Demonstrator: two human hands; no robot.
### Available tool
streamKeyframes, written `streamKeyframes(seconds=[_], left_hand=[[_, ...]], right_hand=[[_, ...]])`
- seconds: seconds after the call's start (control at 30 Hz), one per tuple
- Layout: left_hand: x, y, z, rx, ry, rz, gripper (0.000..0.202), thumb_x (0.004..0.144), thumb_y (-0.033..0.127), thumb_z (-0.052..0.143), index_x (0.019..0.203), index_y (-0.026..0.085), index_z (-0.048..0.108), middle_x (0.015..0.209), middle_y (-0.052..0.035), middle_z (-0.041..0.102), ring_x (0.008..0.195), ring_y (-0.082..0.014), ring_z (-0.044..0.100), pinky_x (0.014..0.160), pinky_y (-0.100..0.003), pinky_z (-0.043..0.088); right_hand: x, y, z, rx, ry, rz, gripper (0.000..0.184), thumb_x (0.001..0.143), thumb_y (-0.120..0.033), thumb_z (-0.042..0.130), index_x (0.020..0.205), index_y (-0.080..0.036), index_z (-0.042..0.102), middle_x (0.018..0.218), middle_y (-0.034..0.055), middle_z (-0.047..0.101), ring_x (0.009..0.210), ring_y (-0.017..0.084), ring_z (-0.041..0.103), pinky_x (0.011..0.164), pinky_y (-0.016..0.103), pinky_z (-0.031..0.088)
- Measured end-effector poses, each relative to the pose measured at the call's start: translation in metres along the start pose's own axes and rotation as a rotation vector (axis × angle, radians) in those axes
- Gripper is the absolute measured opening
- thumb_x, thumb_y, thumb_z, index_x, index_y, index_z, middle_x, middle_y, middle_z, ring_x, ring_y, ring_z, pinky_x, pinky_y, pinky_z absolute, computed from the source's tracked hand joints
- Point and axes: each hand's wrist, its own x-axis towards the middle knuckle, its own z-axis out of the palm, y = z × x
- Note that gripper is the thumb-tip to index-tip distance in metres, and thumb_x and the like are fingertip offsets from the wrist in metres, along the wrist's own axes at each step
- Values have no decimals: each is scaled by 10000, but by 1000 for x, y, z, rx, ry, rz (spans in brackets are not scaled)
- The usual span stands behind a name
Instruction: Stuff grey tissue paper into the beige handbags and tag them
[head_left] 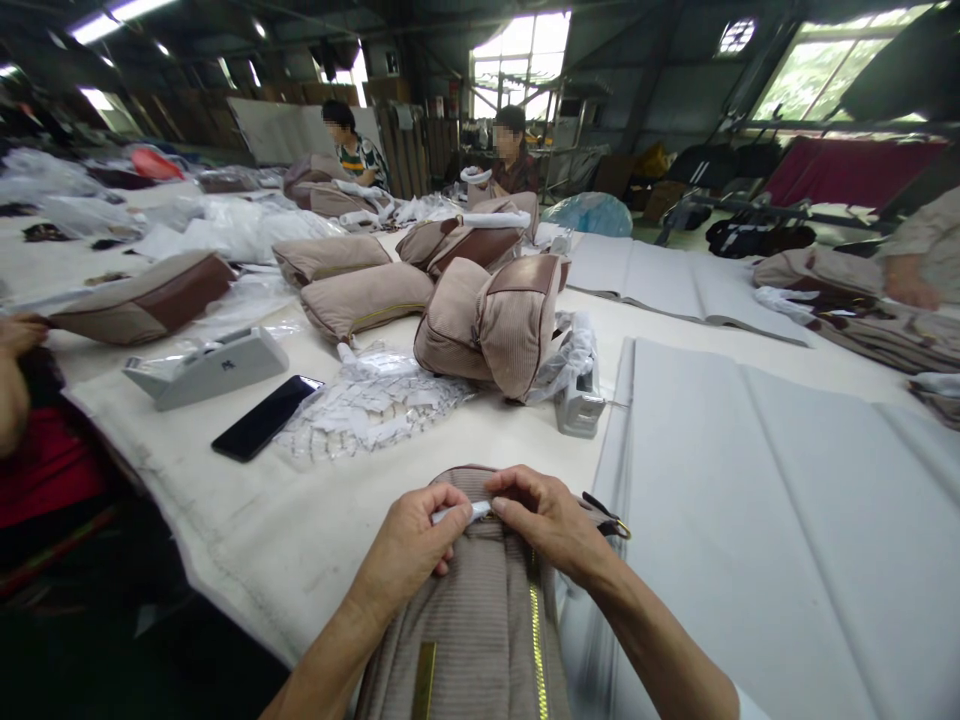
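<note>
Directly before me lies a taupe corduroy bag (480, 610) with a gold zipper down its right side and a gold plate at lower left. Near its top end, my left hand (424, 535) pinches a small white wrapped strip (478, 511). My right hand (544, 515) has its thumb and fingers together at the strip's right end, close to the bag's surface. The exact spot between the right fingertips is too small to make out. A dark strap with a gold ring (621, 528) sticks out beyond my right wrist.
A black phone (262, 420), a grey tape dispenser (214, 368) and a plastic bag of white slips (375, 410) lie ahead left. Stuffed bags (495, 325) stand mid-table beside another dispenser (581, 405). Grey sheets (757, 530) cover the right. Co-workers sit around the table.
</note>
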Motion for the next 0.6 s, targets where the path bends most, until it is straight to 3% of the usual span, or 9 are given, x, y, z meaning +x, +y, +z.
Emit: streamKeyframes(seconds=[0.07,0.23,0.4,0.6], left_hand=[[0,0,0,-4,-5,6,300,780,440,528,781,142,569,472,58,454,400,-76,439,390,-155,365],[-2,1,-5,-13,-28,6,347,774,471,549,830,131,592,488,52,472,415,-76,458,408,-155,371],[-1,8,-8,27,-49,-58,437,785,565,459,712,143,544,447,42,477,339,-69,419,359,-158,314],[4,9,-6,40,-85,-104,356,723,505,534,748,150,538,445,66,453,339,-62,382,351,-148,286]], right_hand=[[4,-2,-2,-28,-44,-12,251,840,-206,524,1066,-186,633,972,30,644,885,153,580,792,276,431],[14,-5,-3,-154,-194,-36,95,807,-187,573,797,-181,668,828,6,607,780,135,556,690,241,413],[13,-8,-4,-176,-190,-27,88,803,-151,562,801,-175,647,825,1,603,785,134,546,694,239,394],[11,-5,-2,-164,-148,-22,66,779,-145,592,761,-182,644,800,-9,603,775,124,546,678,221,387]])
